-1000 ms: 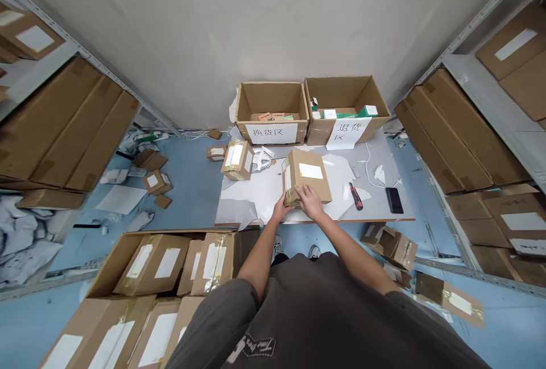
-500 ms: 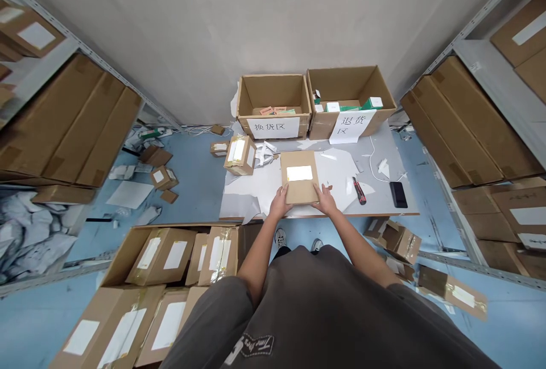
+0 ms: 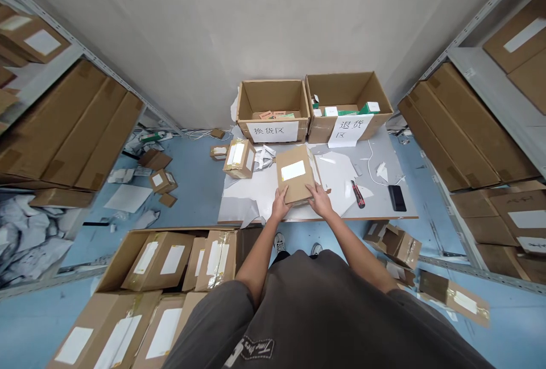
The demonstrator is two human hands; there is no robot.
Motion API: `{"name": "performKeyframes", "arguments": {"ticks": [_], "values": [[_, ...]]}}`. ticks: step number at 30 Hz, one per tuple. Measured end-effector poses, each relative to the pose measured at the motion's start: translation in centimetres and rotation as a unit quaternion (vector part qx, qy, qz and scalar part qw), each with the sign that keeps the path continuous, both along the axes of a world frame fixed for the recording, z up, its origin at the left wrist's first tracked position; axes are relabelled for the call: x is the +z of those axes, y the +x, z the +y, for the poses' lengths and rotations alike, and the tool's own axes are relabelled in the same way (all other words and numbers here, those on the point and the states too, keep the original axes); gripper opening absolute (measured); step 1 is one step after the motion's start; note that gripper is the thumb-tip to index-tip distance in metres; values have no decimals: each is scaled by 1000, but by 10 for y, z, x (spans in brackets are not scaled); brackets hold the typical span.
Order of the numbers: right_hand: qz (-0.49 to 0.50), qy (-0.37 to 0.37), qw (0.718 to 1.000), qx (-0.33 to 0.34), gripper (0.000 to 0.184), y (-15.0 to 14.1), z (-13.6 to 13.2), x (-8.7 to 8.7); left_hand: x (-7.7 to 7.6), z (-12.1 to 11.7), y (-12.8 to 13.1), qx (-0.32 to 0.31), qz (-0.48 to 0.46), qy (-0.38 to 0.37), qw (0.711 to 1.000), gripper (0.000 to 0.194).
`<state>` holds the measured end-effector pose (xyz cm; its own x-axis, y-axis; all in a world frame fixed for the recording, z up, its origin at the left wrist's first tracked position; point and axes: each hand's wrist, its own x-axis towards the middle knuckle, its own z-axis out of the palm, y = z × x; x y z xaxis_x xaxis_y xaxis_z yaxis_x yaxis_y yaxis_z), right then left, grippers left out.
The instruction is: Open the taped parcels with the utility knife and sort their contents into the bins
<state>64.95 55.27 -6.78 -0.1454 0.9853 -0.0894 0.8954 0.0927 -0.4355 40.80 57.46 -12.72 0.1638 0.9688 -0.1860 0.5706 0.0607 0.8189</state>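
Observation:
A brown cardboard box [image 3: 294, 187] with a white label on top is held at the front of the table [image 3: 379, 210]. My left hand [image 3: 280, 204] is closed on its near left corner, and my right hand [image 3: 319, 201] grips the near right side. The box sits turned a little, with its right side showing; whether it rests on the table or is slightly lifted, I cannot tell. Right of it lies a red and black utility knife [image 3: 358, 194]. Crumpled white paper [image 3: 264, 157] and a smaller taped box [image 3: 239, 158] are to its left.
Two open cartons with paper signs, the left one [image 3: 273, 130] and the right one [image 3: 319, 130], stand at the table's back. A phone [image 3: 397, 198] lies at the right. A large carton [image 3: 113, 261] of taped boxes is at lower left. Shelves flank both sides.
The box has turned and tilted between my hands, so its right side now shows. Both hands still hold it; the right hand has shifted slightly left. The view has moved a little.

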Motion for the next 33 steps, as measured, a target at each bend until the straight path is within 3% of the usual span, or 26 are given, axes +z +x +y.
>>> {"name": "performKeyframes", "arguments": {"ticks": [5, 11, 14, 18, 20, 23, 27, 33], "values": [[-31, 11, 998, 55, 94, -26, 3, 15, -22, 12, -6, -21, -77, -12, 997, 125], [-24, -38, 989, 144, 97, -59, -6, 10, -35, 24, -21, -23, -62, -111, 992, 136], [-3, -32, 989, 142, 93, -56, -4, 6, -27, 28, -35, -27, -57, -115, 991, 142], [18, -28, 999, 35, 94, -26, 8, -2, -5, 25, -42, -21, -57, -27, 998, 143], [22, -60, 998, -7, 101, -11, 13, -8, 6, 21, -38, -26, -33, 2, 999, 133], [44, -119, 992, -6, 103, -2, 16, -17, 18, 14, -29, -26, 40, -6, 999, 111], [101, -132, 986, 0, 86, -9, 14, -25, 21, 10, -21, -11, 85, -27, 996, 98], [107, -76, 991, -9, 82, -11, 11, -27, 13, 12, -26, 6, 21, -6, 1000, 96]]}}
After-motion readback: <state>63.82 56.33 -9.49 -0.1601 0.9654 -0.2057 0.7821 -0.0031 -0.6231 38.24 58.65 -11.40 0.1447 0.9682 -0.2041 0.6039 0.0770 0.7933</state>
